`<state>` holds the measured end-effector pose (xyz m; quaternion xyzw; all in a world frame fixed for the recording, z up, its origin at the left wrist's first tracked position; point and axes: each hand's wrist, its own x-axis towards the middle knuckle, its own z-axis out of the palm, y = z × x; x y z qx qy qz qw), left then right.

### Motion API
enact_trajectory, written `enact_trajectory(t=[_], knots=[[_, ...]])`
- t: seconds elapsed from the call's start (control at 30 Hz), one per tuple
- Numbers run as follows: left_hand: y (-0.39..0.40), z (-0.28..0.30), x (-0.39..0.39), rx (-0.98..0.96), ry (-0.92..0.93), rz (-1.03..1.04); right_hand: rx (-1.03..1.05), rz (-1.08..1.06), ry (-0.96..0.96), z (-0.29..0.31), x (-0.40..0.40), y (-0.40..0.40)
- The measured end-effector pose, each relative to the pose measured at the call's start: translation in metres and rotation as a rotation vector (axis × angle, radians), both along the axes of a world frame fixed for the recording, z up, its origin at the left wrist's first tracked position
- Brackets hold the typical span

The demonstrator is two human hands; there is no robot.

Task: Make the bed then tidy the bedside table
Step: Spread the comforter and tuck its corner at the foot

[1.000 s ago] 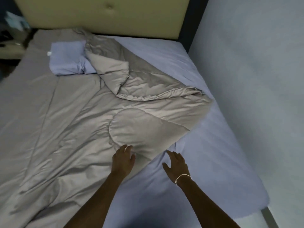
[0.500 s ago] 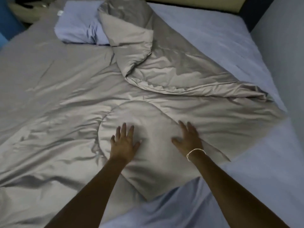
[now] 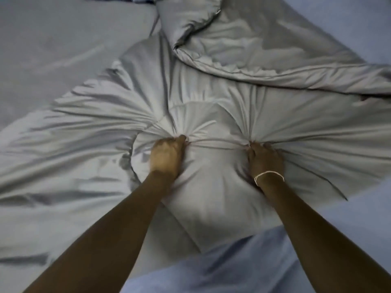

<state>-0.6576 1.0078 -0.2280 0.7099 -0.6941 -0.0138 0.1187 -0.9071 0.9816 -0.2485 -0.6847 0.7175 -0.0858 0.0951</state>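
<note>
Your left hand on quilt, left | your right hand beside it, right | quilt on sheet

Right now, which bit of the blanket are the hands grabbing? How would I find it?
Start at the big grey blanket spread over the blue sheet. Follow it to its pointed corner nearest the person, lying on the sheet. The left hand and right hand each grip a bunch there, and only there do creases fan out like sun rays.
</note>
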Motion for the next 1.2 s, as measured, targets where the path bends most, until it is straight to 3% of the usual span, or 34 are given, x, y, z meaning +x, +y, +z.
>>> enact_trajectory(t=[0.1,0.2,0.3,0.37,0.47,0.5,0.6,0.7,0.77,0.9,0.97,1.07,1.2], knots=[[0.041,0.007,-0.006,0.225,-0.081,-0.104,0.113,-0.018,0.009,0.019,-0.011,0.045],[0.105,0.009,-0.015,0.346,-0.024,-0.225,0.281,-0.014,0.022,0.031,-0.037,0.115],[0.185,0.017,-0.036,0.476,-0.135,-0.339,0.343,0.166,0.217,0.023,-0.072,0.188],[0.230,0.035,-0.054,0.472,-0.147,-0.380,0.282,0.218,0.338,0.018,-0.092,0.231],[0.255,0.064,-0.067,0.323,-0.049,-0.386,0.308,0.167,0.236,0.023,-0.105,0.258],[0.250,0.071,-0.065,0.207,0.014,-0.378,0.305,0.087,0.145,0.036,-0.100,0.254],[0.211,0.086,-0.053,-0.069,0.177,-0.361,0.001,-0.072,-0.057,0.068,-0.070,0.218],[0.147,0.099,-0.029,-0.230,0.092,-0.196,-0.186,-0.030,-0.163,0.085,-0.029,0.161],[0.108,0.098,-0.011,-0.137,-0.036,-0.078,-0.189,0.036,-0.193,0.089,0.000,0.121],[0.057,0.072,0.014,0.278,-0.163,0.075,0.075,0.110,-0.149,0.089,0.047,0.057],[0.043,0.059,0.023,0.352,-0.155,0.116,0.155,0.153,-0.102,0.082,0.061,0.030],[0.037,0.029,0.034,0.441,0.013,0.224,0.293,0.145,-0.046,0.047,0.064,0.004],[0.049,-0.008,0.037,0.382,0.048,0.285,0.395,0.124,0.010,0.006,0.058,0.002]])
